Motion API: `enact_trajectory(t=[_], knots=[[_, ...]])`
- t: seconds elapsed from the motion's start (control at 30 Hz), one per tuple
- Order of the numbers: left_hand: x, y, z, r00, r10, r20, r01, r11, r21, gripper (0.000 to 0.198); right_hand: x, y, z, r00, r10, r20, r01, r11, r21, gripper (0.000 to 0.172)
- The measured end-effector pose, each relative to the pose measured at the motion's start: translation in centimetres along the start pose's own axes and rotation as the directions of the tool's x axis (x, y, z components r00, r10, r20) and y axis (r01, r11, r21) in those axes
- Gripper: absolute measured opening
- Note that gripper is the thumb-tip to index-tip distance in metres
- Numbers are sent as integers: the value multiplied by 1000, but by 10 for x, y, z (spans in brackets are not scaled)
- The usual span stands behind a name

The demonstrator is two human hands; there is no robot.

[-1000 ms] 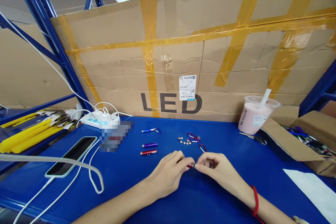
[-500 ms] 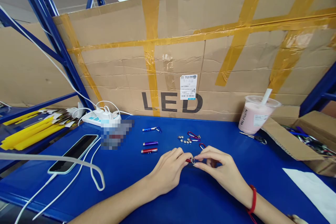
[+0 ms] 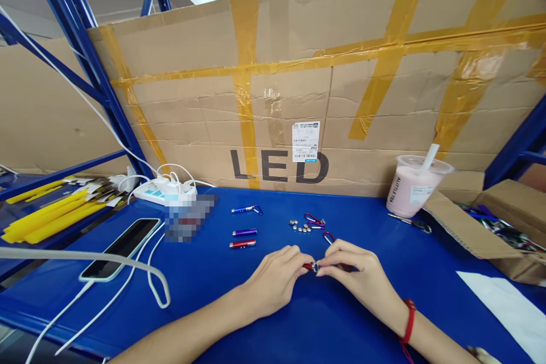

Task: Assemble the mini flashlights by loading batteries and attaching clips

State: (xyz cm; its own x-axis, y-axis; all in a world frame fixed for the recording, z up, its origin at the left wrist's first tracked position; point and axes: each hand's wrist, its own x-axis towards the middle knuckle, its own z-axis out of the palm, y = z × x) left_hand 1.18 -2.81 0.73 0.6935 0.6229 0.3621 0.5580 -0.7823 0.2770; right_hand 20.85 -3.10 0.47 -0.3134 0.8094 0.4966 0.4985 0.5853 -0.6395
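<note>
My left hand (image 3: 277,276) is closed around a small red tube (image 3: 307,267) over the blue table (image 3: 273,219), its metal end (image 3: 315,267) pointing at my right hand (image 3: 358,267). My right thumb and forefinger are bent in at that end, though I can't tell whether they grip it. Beyond my hands lie small round silver cells (image 3: 304,230) beside carabiner clips (image 3: 315,226); further left, 3 more lights sit in a column: a blue light (image 3: 242,210), a purple light (image 3: 244,232) and a red light (image 3: 243,244)
</note>
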Motion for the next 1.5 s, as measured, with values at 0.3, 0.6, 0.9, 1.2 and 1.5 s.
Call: enact_trajectory(t=[0.3,0.6,0.9,1.2,1.5], knots=[[-1,2,-1,1000,-12,18,14,996,-91,20,-3,2,0,999,-16,31,18,997,-79,20],[-2,0,4,999,-21,24,25,986,-163,19,1,3,2,987,133,91,-130,991,-38,21],[-1,-1,6,999,-18,-45,10,986,-166,18,7,-4,1,940,314,131,-325,943,75,19],[0,-4,8,998,-13,-69,3,988,-152,20,7,-6,2,931,341,128,-353,932,86,19],[0,-1,5,994,-70,-87,49,974,-223,16,8,-9,0,947,305,98,-311,949,54,17]])
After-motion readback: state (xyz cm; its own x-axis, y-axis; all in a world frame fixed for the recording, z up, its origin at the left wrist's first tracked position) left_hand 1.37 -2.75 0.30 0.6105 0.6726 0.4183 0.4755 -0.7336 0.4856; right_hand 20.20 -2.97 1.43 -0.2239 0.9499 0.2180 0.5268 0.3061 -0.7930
